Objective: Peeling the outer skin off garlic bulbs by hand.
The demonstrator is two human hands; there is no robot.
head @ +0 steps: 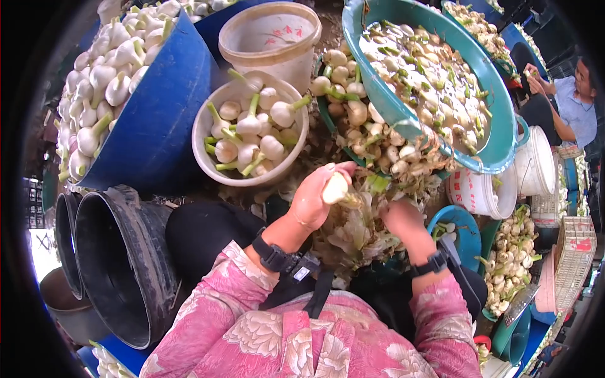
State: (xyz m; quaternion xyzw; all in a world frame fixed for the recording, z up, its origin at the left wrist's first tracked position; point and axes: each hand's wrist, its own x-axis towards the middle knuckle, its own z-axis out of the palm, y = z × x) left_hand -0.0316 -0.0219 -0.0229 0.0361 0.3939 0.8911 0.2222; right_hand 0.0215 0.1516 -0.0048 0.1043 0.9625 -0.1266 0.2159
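My left hand (309, 196) is closed around a pale garlic bulb (334, 189), whose root or stem end points down to the right. To its right, my right hand (403, 217) is curled over a heap of garlic skins (354, 231) in front of my lap; its fingertips are blurred and partly hidden, so any held thing cannot be made out. Beyond my left hand stands a white bucket (201, 141) of clean garlic bulbs with green stems. A teal basin (503, 127) of garlic in murky water tilts over unpeeled bulbs (352, 113) ahead.
A large blue tub (160, 113) heaped with white garlic rises at left, above black buckets (156, 255). A second white bucket (269, 61) stands behind. At right are a blue basin (456, 217), more garlic (510, 255) and plastic crates (574, 264). Another person (574, 104) sits far right.
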